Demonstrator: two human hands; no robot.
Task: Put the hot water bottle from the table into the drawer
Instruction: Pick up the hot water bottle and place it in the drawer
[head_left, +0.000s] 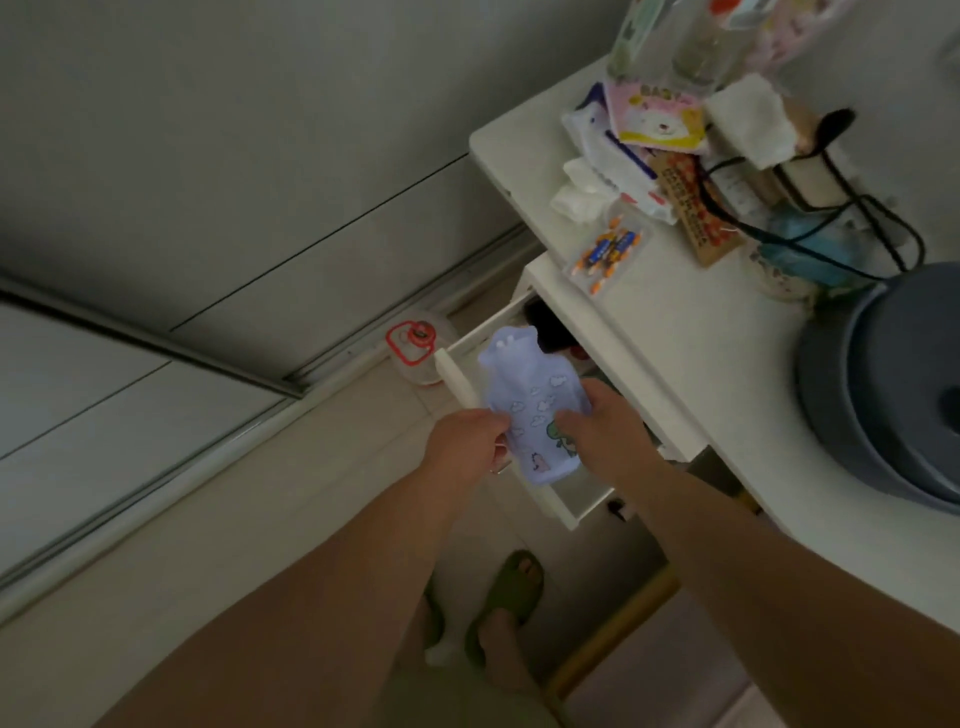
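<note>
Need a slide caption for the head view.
Both hands hold the hot water bottle over the open drawer.

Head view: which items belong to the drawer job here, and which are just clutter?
In the job:
hot water bottle
open drawer
left hand on the drawer handle
right hand holding the bottle

Lying about:
baby-print packet
small case of orange-tipped items
black cable
grey pot

drawer (576, 499) open, dark item (545, 325) at back
</note>
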